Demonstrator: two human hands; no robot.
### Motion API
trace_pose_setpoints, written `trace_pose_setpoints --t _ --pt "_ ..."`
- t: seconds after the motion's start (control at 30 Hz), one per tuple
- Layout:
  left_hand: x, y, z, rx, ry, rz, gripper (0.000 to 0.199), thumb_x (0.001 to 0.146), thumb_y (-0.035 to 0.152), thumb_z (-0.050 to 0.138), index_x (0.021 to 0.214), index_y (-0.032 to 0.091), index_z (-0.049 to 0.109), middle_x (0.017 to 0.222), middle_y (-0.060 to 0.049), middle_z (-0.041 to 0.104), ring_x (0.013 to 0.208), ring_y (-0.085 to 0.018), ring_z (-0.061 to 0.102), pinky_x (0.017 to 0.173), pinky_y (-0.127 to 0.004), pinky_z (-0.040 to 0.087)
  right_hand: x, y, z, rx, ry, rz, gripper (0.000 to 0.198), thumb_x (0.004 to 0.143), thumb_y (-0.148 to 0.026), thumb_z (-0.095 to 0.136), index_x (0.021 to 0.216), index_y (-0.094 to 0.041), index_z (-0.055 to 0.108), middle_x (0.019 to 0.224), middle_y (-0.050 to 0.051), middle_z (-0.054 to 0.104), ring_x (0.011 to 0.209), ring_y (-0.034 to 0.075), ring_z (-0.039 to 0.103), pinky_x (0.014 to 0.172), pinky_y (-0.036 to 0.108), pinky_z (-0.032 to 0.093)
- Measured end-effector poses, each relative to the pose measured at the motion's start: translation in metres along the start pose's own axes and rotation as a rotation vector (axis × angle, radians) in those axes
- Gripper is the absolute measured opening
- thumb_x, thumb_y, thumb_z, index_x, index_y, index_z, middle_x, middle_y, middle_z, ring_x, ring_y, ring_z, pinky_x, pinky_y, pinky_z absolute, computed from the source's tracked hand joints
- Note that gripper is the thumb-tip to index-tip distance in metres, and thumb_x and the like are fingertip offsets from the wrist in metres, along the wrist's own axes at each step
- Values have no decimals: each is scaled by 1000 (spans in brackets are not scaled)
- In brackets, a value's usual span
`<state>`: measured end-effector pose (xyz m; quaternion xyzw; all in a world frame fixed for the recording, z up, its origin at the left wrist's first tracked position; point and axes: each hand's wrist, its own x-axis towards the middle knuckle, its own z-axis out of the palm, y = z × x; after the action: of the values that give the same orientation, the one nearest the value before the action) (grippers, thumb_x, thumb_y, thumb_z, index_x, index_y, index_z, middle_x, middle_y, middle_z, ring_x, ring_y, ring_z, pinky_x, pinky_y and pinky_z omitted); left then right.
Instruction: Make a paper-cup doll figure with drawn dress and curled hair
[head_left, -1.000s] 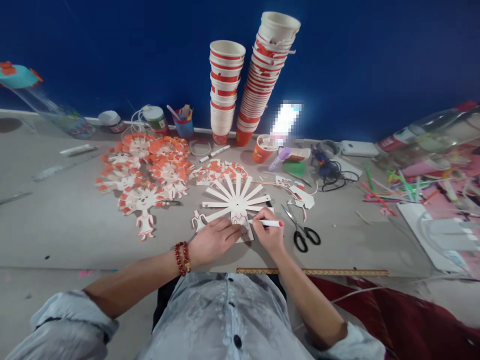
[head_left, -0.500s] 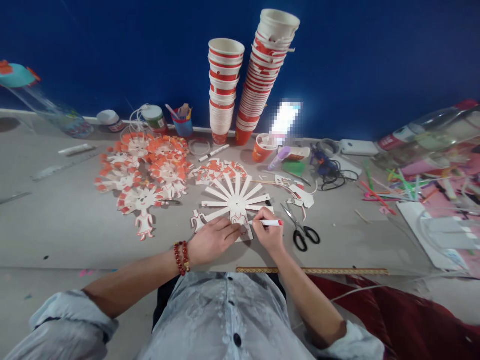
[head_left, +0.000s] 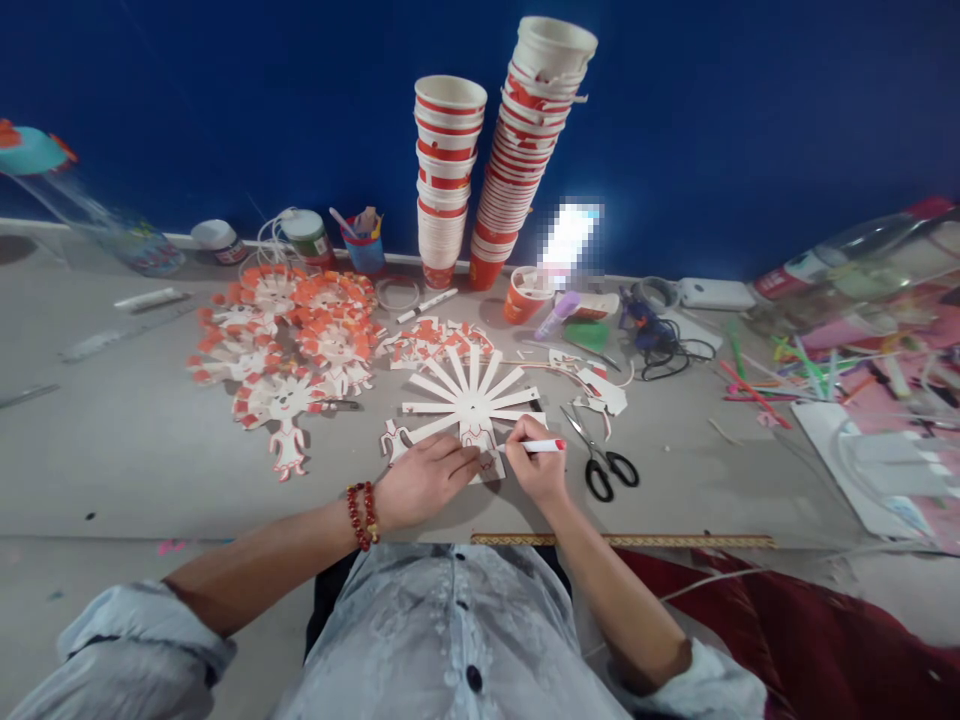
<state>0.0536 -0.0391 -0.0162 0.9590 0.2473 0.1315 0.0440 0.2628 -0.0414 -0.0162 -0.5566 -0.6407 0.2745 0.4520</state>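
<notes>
A white paper cutout (head_left: 474, 408) with long strips fanned out like rays lies on the table in front of me. Red lines run over its lower rectangular part. My left hand (head_left: 431, 478) rests flat on that lower part, fingers stretched out. My right hand (head_left: 534, 460) grips a white marker with a red end (head_left: 549, 446), its tip at the lower part's right edge. A small red-outlined paper figure (head_left: 393, 441) sits just beyond my left hand, partly covered. Right of my right hand lie scissors with black handles (head_left: 604, 468), blades apart.
Finished-looking orange-and-white paper figures (head_left: 300, 330) are heaped at left. Two tall paper cup stacks (head_left: 448, 180) stand at the back, near a small cup of scraps (head_left: 517, 305). Paper scraps (head_left: 600, 390), cables (head_left: 660, 340) and colourful strips (head_left: 825, 370) lie rightward. A patterned ruler-like strip (head_left: 637, 541) lines the front edge.
Both hands, the marker and the paper cutout stay almost in place. The whole view has shifted very slightly.
</notes>
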Motion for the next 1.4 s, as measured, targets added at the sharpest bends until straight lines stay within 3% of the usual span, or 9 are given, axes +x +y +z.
trace_pose_setpoints --t 0.3,0.5,1.4 --pt "-1 0 -1 -8 13 3 30 99 18 42 125 14 56 127 -10 61 106 -22 54 93 -38 46 -1 0 0 39 49 9 18 77 -16 48 61 -22 45 55 -4 42 52 13 40 52 27 32" --pt "1 0 0 -9 7 -6 27 100 19 42 121 15 57 125 -10 61 104 -21 55 91 -37 47 0 2 0 16 -13 -19 14 79 -16 52 66 -22 49 58 -4 48 53 13 43 54 27 34" --pt "1 -1 -1 -7 -3 7 29 99 19 43 125 14 55 125 -9 61 104 -21 54 92 -37 46 1 4 2 5 -87 1 13 80 -18 54 68 -22 49 55 -5 44 50 12 40 50 25 31"
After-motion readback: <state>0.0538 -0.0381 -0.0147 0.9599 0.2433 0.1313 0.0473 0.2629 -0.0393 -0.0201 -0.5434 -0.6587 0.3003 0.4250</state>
